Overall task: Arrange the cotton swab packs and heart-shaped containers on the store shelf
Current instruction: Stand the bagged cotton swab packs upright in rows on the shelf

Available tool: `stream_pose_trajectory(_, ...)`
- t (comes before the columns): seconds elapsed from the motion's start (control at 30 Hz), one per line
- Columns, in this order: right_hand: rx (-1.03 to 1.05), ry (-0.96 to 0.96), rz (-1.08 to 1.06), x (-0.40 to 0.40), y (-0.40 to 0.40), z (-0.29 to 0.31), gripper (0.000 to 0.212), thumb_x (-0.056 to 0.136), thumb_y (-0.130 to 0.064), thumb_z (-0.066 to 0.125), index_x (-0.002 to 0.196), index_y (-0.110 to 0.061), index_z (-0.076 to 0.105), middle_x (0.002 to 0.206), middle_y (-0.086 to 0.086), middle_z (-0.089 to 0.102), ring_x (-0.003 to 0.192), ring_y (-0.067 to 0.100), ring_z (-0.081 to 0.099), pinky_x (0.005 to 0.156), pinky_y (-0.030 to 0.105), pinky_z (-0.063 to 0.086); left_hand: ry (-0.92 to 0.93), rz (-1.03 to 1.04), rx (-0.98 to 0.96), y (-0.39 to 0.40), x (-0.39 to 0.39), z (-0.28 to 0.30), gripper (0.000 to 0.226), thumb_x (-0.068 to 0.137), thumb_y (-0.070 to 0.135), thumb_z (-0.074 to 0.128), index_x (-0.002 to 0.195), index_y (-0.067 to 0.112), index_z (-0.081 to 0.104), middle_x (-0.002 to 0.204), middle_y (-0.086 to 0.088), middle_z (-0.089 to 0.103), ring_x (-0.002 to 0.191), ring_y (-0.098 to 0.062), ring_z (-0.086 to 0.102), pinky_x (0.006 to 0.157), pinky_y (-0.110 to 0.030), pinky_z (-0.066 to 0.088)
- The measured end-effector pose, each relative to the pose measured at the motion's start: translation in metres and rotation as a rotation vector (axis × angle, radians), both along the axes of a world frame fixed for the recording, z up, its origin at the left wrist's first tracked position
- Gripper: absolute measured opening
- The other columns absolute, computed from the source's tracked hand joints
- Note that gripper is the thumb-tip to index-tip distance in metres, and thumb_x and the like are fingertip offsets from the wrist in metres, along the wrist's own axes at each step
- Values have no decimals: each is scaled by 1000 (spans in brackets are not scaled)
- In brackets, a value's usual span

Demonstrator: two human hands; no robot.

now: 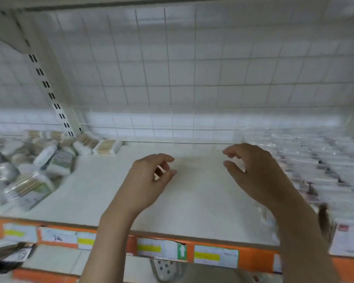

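Note:
Several cotton swab packs point(31, 172) lie in a loose heap on the left of the white shelf point(192, 201); one pack point(107, 147) rests near the back. Rows of clear containers point(325, 170) fill the right side, blurred, so their shape is unclear. My left hand point(149, 178) hovers above the bare middle of the shelf with fingers loosely curled and nothing in it. My right hand point(251, 168) hovers to the right of it, near the containers, with thumb and fingers curved apart and nothing held.
A white wire grid point(172, 78) backs the shelf, with a slotted upright point(49, 88) at the left. An orange price strip point(192, 254) with labels runs along the shelf's front edge. A lower shelf with dark goods point(6, 256) shows at bottom left.

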State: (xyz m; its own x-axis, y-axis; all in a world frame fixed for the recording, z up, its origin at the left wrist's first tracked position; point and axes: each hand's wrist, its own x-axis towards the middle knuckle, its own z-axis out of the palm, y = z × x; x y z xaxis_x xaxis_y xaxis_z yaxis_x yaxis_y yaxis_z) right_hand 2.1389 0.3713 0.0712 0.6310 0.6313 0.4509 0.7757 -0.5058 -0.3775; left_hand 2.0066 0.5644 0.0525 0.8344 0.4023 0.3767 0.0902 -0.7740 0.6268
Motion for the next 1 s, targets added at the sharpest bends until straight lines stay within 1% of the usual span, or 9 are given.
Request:
stream_pose_trajectory(0.1, -11, -10, 103, -7, 48, 1, 27, 89, -20, 59, 115, -16, 63, 107, -4, 64, 101, 15, 55, 85, 22, 35, -11, 151, 25, 46, -27, 8, 20, 86, 21, 64, 106, 20, 65, 82, 13, 61, 63, -2, 56, 62, -16, 44)
stream_pose_trajectory(0.2, -43, -22, 197, -16, 99, 1, 28, 91, -22, 56, 117, -18, 61, 111, -6, 63, 106, 14, 54, 86, 21, 35, -28, 261, 91, 85, -48, 19, 20, 86, 18, 64, 106, 16, 65, 80, 13, 59, 64, 0, 55, 61, -14, 42)
stream_pose_trajectory(0.33, -90, -15, 304, -33, 158, 2, 28, 92, -24, 53, 119, -19, 59, 115, -7, 61, 109, 13, 52, 87, 21, 34, -9, 307, 95, 127, -65, 31, 21, 88, 19, 62, 108, 15, 64, 83, 10, 59, 66, 1, 55, 61, -9, 41)
stream_pose_trajectory(0.47, -143, 16, 379, -42, 217, 0, 28, 93, -25, 52, 120, -19, 58, 115, -5, 59, 110, 15, 52, 89, 24, 38, 8, 343, 90, 159, -86, 38, 23, 88, 19, 61, 111, 13, 63, 80, 15, 56, 67, -1, 56, 64, -21, 46)
stream_pose_trajectory(0.53, -195, 42, 410, -39, 250, -5, 31, 93, -25, 52, 123, -18, 56, 119, -3, 57, 112, 16, 51, 91, 25, 38, 12, 377, 122, 171, -99, 39, 22, 89, 19, 61, 110, 13, 64, 80, 14, 56, 67, 0, 54, 66, -18, 45)
stream_pose_trajectory(0.63, -327, 87, 431, -36, 298, -16, 42, 92, -28, 54, 132, -18, 48, 131, 2, 48, 119, 19, 46, 95, 29, 39, -2, 444, 139, 184, -123, 37, 19, 88, 17, 62, 107, 16, 64, 78, 16, 56, 66, 3, 53, 63, -8, 40)
stream_pose_trajectory(0.73, -436, 121, 425, -37, 337, -28, 57, 89, -34, 58, 140, -18, 37, 139, 6, 37, 127, 25, 38, 102, 35, 36, -3, 486, 128, 194, -146, 32, 19, 87, 20, 63, 106, 16, 64, 77, 16, 56, 66, 0, 55, 65, -16, 43)
stream_pose_trajectory(0.87, -516, 101, 359, -34, 369, -44, 72, 85, -45, 60, 144, -20, 27, 141, 9, 33, 129, 30, 34, 103, 40, 34, 28, 526, 153, 206, -170, 23, 20, 88, 23, 62, 107, 17, 64, 83, 11, 58, 70, 3, 55, 66, -15, 43)
stream_pose_trajectory(1.0, -583, 98, 338, -30, 381, -59, 74, 86, -51, 55, 146, -20, 24, 144, 8, 31, 132, 28, 31, 104, 37, 31, 50, 549, 142, 217, -181, 15, 21, 87, 22, 63, 107, 15, 63, 86, 8, 58, 78, -10, 59, 67, -15, 43)
